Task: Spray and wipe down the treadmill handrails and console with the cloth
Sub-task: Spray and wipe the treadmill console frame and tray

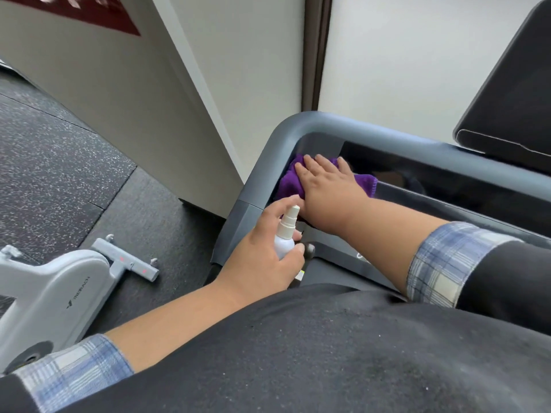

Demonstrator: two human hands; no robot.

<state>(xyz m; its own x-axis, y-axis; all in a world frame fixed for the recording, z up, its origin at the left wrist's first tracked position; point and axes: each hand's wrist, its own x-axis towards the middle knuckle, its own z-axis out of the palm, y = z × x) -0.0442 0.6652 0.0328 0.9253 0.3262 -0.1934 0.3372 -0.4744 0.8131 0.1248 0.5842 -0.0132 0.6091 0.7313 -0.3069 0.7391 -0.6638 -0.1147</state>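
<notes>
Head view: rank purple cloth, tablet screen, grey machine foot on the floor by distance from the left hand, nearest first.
From the left hand:
1. purple cloth, just ahead, under the right hand.
2. grey machine foot, left on the floor.
3. tablet screen, far upper right.

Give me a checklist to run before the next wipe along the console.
1. Cloth under the right hand: ok, straight fingers press it flat into the console corner.
2. Bottle held: ok, left hand grips it upright.
3. Nozzle aimed at the console: cannot tell, its opening is not visible.
4. Path to the right along the console: ok, nothing lies in the tray there.
5. Surface already sprayed: cannot tell, no wetness shows.
6. Rail wiped: cannot tell.
</notes>
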